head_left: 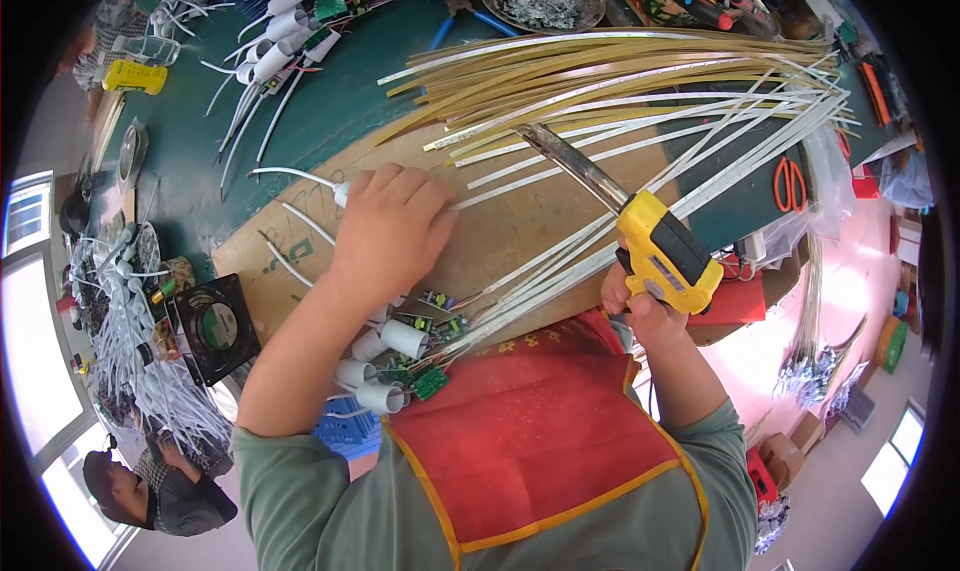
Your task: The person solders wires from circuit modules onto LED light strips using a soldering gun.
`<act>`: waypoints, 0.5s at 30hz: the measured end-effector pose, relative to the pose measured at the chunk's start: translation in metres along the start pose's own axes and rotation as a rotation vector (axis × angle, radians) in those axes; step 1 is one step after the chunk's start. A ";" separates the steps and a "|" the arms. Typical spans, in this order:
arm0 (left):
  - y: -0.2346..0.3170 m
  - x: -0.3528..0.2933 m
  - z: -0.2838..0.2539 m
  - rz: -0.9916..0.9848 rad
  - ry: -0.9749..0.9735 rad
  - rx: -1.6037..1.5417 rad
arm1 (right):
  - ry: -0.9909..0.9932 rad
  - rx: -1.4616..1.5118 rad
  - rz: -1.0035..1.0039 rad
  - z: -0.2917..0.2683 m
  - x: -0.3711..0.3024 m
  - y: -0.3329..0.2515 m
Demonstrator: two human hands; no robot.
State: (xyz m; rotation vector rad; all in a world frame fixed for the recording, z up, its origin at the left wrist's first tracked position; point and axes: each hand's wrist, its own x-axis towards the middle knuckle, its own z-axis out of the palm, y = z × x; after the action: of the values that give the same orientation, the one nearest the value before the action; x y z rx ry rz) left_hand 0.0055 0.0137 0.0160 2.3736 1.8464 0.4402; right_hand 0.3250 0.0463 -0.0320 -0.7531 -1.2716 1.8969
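My left hand (392,226) is curled over a white plastic housing (342,193). Only the housing's end shows, with a white cord (295,173) running left from it; the fingers hide the rest. In my right hand (640,301) is a yellow and black soldering gun (670,256), its long metal barrel pointing up and left above the cardboard (540,211). Closer to my body lie several white cylindrical housings (404,339) with small green circuit boards (431,382). Long thin white strips (560,261) run from the boards toward the upper right.
A bundle of tan and white strips (560,71) spans the far side. More housings (285,26) lie far left. A black fan (212,328) stands at the left, a metal dish (540,1) at the back, orange-handled scissors (789,184) at the right. Another person (160,486) is at lower left.
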 end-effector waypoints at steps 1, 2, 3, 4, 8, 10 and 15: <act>0.000 0.001 -0.002 -0.063 0.021 -0.050 | 0.016 -0.014 -0.009 -0.001 -0.001 0.002; 0.001 0.001 -0.004 -0.064 0.019 -0.050 | 0.016 -0.012 -0.007 -0.001 -0.001 0.002; 0.002 0.001 -0.008 -0.096 -0.018 -0.114 | 0.014 -0.008 -0.007 -0.001 -0.001 0.001; 0.003 0.000 -0.012 -0.130 -0.056 -0.177 | 0.009 -0.001 -0.006 0.000 0.000 0.001; -0.008 -0.006 -0.031 -0.288 -0.074 -0.420 | 0.008 0.026 0.001 0.002 0.001 -0.003; -0.017 -0.008 -0.041 -0.222 -0.110 -0.521 | 0.029 0.088 -0.001 0.005 0.002 -0.004; -0.026 -0.015 -0.036 0.009 -0.144 -0.324 | 0.027 0.036 0.008 0.002 0.001 -0.002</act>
State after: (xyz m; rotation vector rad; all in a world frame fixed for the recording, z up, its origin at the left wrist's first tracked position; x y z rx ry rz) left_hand -0.0323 0.0023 0.0411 2.1379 1.5684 0.5100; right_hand 0.3230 0.0463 -0.0296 -0.7643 -1.2166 1.9043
